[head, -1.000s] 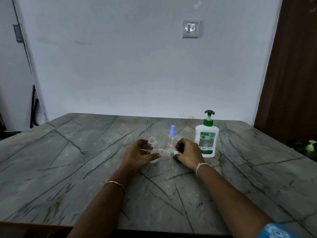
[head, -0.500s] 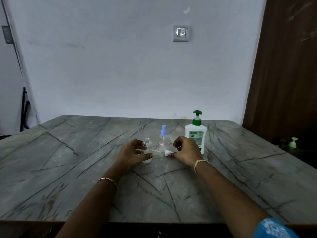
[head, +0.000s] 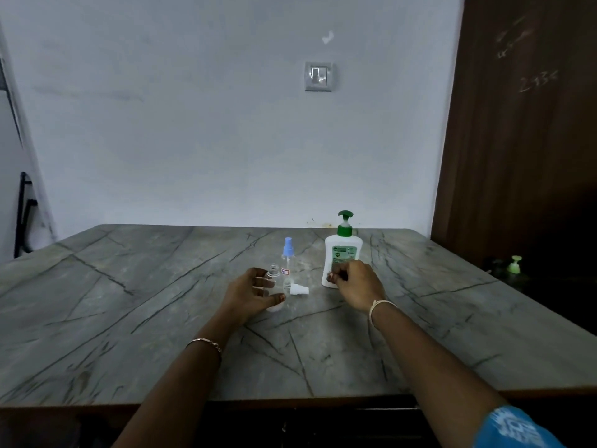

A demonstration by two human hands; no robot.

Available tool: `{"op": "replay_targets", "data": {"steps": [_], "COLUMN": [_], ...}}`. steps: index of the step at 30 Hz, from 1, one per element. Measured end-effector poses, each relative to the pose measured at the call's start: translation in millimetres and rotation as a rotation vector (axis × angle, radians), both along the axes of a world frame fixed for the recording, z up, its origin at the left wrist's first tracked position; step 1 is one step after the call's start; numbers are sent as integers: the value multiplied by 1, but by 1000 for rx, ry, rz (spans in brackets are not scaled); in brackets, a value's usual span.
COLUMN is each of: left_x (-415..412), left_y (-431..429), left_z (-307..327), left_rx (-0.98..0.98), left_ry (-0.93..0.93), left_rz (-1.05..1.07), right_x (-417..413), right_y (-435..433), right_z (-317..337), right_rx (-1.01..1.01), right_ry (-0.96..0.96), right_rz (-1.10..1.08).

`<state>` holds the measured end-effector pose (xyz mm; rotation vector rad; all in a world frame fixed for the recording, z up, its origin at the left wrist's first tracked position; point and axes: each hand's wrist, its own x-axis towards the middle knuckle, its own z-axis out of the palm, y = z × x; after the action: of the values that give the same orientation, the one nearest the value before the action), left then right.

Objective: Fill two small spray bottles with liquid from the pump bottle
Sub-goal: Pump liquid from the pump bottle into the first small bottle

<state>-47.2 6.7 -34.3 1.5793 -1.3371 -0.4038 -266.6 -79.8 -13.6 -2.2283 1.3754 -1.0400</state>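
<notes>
My left hand [head: 250, 294] grips a small clear spray bottle [head: 274, 270] that stands on the table with its neck uncapped. Its white spray head [head: 299, 290] lies loose on the table just to the right. A second small clear bottle with a blue spray cap [head: 287, 253] stands upright right behind them. The white pump bottle with a green pump [head: 343, 250] stands to the right. My right hand [head: 357, 284] is in front of its lower part, fingers curled and holding nothing; I cannot see whether it touches the bottle.
The grey marble table [head: 129, 318] runs back to a white wall with a switch plate [head: 318, 76]. A dark wooden door [head: 523, 156] is on the right, with a small green pump top [head: 514, 265] in the dark beside the table.
My right hand has let go of the white spray head, which now lies on the table, and moved right to the pump bottle. The left hand still holds the open bottle.
</notes>
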Motion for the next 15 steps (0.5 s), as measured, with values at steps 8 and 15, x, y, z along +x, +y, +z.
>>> {"op": "replay_targets", "data": {"steps": [8, 15], "left_x": [1, 2], "left_y": [-14, -18], "left_z": [0, 2], "left_rx": [19, 31], "left_ry": [4, 11], "left_rz": [-40, -64], "right_x": [-16, -7], "right_y": [-10, -42], "right_z": [9, 7], "right_rx": [-43, -3], "right_ry": [-161, -397], "right_rz": [-152, -107]}}
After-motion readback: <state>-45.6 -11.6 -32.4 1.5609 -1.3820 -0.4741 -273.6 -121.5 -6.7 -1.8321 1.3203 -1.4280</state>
